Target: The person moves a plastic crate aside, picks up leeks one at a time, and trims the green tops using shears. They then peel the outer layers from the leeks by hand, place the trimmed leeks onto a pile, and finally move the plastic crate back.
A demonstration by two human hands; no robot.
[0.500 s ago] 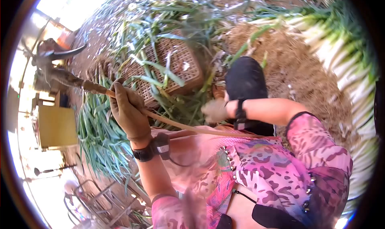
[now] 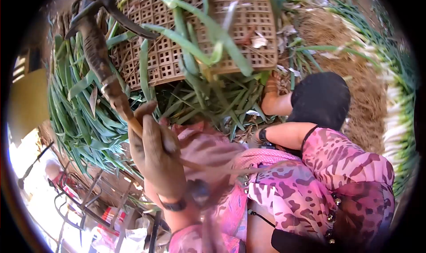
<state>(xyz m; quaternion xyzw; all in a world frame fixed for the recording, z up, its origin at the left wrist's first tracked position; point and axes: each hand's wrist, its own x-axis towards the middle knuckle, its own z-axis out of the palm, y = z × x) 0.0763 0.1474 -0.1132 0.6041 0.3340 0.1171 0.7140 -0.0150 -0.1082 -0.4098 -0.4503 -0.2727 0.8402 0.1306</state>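
Note:
My left hand (image 2: 157,153), in a brown glove, is closed round the wooden handle of a long tool (image 2: 98,53). The tool's curved dark metal head (image 2: 126,20) points up and left, over the green leaves and a woven crate. Its thin shaft runs back past my hand across the pink patterned clothing. My right hand (image 2: 254,138) is low beside my bent knee, just past a dark wristband; only a sliver of it shows and its fingers are hidden.
The woven crate (image 2: 253,20) has long green leaves across it. A heap of leafy green stalks (image 2: 75,106) lies at left. Brown dry straw (image 2: 364,106) and a row of white-stemmed stalks (image 2: 395,115) are at right. Metal frames (image 2: 84,204) stand at lower left.
The view has shifted, so the crate appears larger and higher. The tool's head now points more upward, still in my left hand. My right hand, visible before, is now mostly hidden near the knee.

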